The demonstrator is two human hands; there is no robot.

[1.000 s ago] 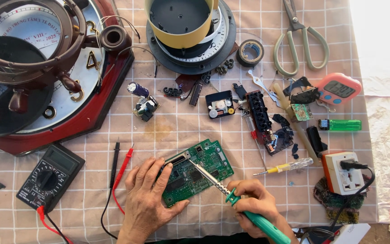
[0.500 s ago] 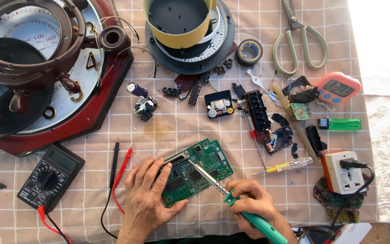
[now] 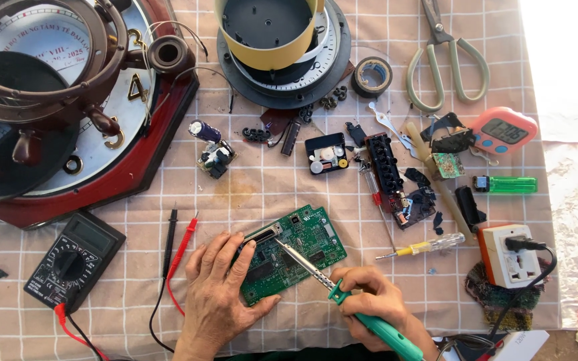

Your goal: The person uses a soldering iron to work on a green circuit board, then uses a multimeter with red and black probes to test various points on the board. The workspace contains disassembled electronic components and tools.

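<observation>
Soldering in progress: left hand (image 3: 217,301) fingers pressed flat, steadying circuit board (image 3: 292,253) (counter centre); right hand (image 3: 368,307) fingers pinching soldering iron (image 3: 342,301), tip toward ten o'clock. Next likely needs steady contact.

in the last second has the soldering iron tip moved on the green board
No. The soldering iron tip sits at the same spot beside the grey connector on the circuit board; the right hand holds it, the left hand steadies the board.
</observation>
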